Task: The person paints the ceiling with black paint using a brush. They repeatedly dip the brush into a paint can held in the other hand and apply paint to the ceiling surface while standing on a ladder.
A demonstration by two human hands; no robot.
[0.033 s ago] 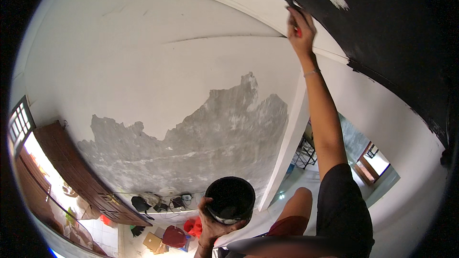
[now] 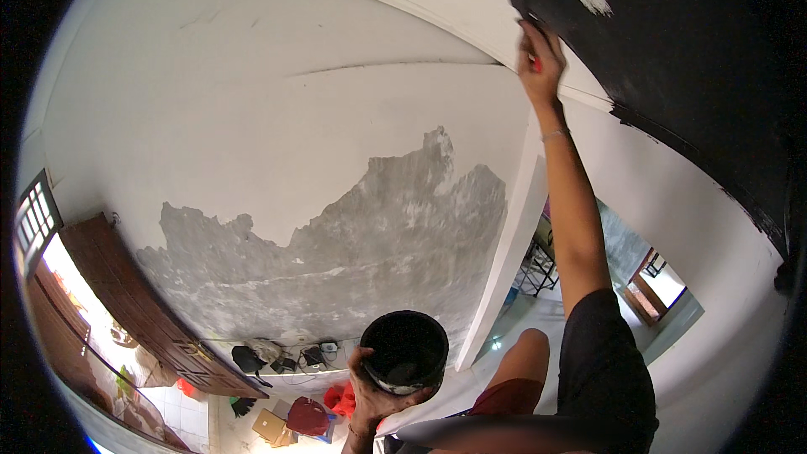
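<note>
Gripping a red-handled paintbrush (image 2: pixel 531 49), the right hand (image 2: pixel 539 63) is fully closed round the handle, arm stretched up to the ceiling (image 2: pixel 277 84). Its long axis runs from the fist up and slightly left, bristles pointing at the black painted patch (image 2: pixel 689 42)'s edge. Far below that patch, the left hand (image 2: pixel 370 399) cups a black paint bucket (image 2: pixel 404 351), mouth toward the camera.
</note>
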